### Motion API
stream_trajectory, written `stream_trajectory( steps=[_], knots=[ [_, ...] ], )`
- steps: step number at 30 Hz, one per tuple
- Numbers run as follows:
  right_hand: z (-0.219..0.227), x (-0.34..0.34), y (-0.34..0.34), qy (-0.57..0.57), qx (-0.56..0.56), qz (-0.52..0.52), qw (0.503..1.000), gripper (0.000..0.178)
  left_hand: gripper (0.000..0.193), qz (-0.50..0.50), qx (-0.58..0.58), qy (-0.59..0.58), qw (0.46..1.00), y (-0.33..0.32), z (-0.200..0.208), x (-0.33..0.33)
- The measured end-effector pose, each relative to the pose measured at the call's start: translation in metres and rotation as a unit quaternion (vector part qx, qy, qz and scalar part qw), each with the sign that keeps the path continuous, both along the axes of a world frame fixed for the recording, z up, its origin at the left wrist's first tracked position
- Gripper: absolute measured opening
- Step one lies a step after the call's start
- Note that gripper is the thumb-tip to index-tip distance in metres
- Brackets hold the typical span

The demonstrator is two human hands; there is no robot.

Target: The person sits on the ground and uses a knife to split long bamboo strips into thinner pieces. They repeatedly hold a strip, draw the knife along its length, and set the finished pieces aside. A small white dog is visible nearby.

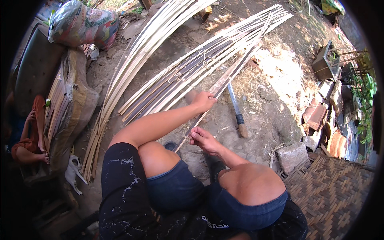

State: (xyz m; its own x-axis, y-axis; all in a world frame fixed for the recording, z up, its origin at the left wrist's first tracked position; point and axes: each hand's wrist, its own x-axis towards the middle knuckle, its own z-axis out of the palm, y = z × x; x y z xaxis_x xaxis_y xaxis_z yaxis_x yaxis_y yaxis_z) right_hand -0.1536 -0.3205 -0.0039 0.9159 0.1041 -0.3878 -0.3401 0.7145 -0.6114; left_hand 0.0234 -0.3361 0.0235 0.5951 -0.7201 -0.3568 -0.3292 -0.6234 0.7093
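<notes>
My left hand (205, 102) is closed around a long bamboo strip (245, 60), which slants from between my knees up toward the far right. My right hand (203, 140) is beside the strip's lower end, fingers curled with the tips pressed close together; what they pinch is too small to make out. On the ground just right of the strip lies a long-bladed knife (233, 101) with a dark-wrapped handle, its far end reaching the strip. Beyond my left forearm a spread of pale and dark bamboo strips (180, 72) rests on the dirt.
Another bundle of long pale strips (136, 60) lies farther left. A white cat (74, 174) is near its lower end, and another person's legs (34, 148) show at the far left. A stuffed sack (84, 26), a stone block (293, 157) and a woven bamboo mat (332, 192) surround me.
</notes>
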Motion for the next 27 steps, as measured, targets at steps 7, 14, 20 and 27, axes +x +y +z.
stream_trajectory(
  steps=[7, 14, 20, 27],
  knots=[
    [0.003, 0.0, 0.001, -0.026, -0.106, 0.048, 0.993, 0.012, 0.031, -0.008, 0.024, -0.002, 1.0, 0.004, -0.006, 0.012],
    [0.004, -0.001, -0.001, -0.004, -0.14, 0.049, 0.989, 0.01, 0.016, 0.035, 0.049, 0.024, 0.998, 0.001, 0.003, 0.01],
    [0.005, 0.004, 0.006, -0.039, -0.136, 0.076, 0.987, 0.012, 0.015, 0.047, 0.089, 0.066, 0.993, 0.01, -0.024, 0.026],
    [0.009, -0.001, 0.004, -0.082, -0.091, 0.133, 0.984, 0.014, 0.031, 0.008, 0.022, 0.009, 1.0, 0.001, -0.006, 0.011]
  ],
)
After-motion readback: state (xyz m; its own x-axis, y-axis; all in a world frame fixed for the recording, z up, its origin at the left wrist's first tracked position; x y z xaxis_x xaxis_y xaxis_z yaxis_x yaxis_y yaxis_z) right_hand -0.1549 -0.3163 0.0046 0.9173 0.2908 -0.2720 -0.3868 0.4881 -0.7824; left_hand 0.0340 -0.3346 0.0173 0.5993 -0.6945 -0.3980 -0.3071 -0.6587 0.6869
